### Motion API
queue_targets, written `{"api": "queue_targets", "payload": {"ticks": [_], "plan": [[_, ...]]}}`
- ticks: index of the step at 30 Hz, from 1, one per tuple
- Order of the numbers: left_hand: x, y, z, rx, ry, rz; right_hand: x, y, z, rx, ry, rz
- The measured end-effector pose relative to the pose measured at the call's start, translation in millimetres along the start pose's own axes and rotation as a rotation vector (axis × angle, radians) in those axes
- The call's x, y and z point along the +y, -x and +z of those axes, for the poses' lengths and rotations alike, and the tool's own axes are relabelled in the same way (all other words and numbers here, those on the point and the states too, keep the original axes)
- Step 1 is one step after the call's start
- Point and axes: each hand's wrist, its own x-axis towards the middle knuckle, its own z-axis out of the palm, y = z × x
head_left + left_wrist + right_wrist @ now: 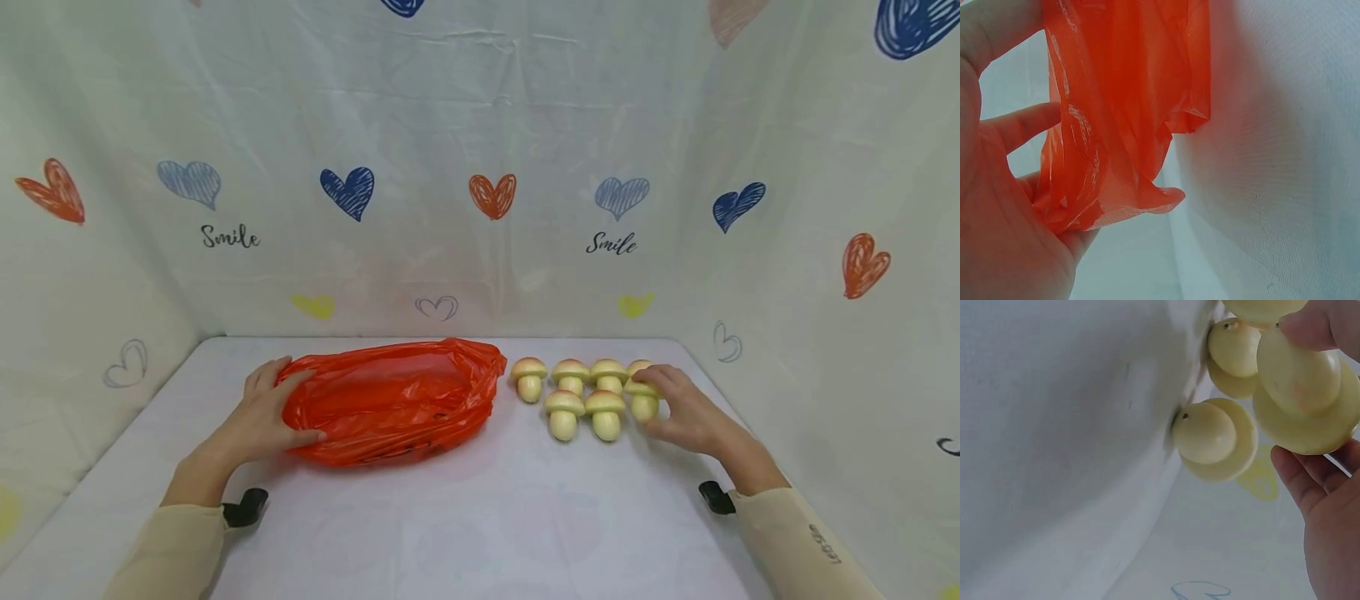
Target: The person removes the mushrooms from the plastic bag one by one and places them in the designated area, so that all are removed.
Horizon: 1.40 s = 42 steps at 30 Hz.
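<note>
A red plastic bag (390, 404) lies on its side across the left half of the table, its mouth spread wide. My left hand (257, 423) grips the bag's left end, thumb at the near edge and fingers at the far edge. In the left wrist view, thin folds of the bag (1116, 119) hang beside the palm, with some fingers partly behind the film. On the right, my right hand (693, 415) pinches a toy mushroom (643, 406) with a pale stem and yellowish cap. The right wrist view shows thumb on its stem (1300, 372) and fingertips at its cap.
Several more toy mushrooms (562, 414) stand in two rows between the bag and my right hand. One mushroom (529, 379) stands close to the bag's right end. Behind the white table (480, 533) hangs a curtain (420, 258) printed with hearts.
</note>
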Motion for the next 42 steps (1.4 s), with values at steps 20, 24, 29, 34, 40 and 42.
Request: {"api": "queue_targets", "payload": {"ticks": [20, 24, 29, 34, 40, 42], "plan": [[-1.0, 0.1, 0.7, -0.004, 0.000, 0.007, 12, 7.6, 14, -0.126, 0.072, 0.047], [-0.1, -0.2, 0.0, -0.006, 0.001, 0.007, 12, 8.1, 14, -0.143, 0.078, 0.051], [0.1, -0.7, -0.5, -0.003, 0.000, 0.006, 13, 8.0, 15, -0.161, 0.086, 0.073], [-0.5, -0.9, 0.3, -0.006, 0.001, 0.002, 13, 9.5, 13, -0.163, 0.056, 0.092], [-0.5, -0.8, 0.0, -0.008, 0.004, -0.004, 13, 11.2, 11, -0.142, 0.021, 0.132], [-0.5, -0.8, 0.0, -0.008, 0.002, -0.004, 14, 11.7, 11, -0.143, 0.020, 0.142]]}}
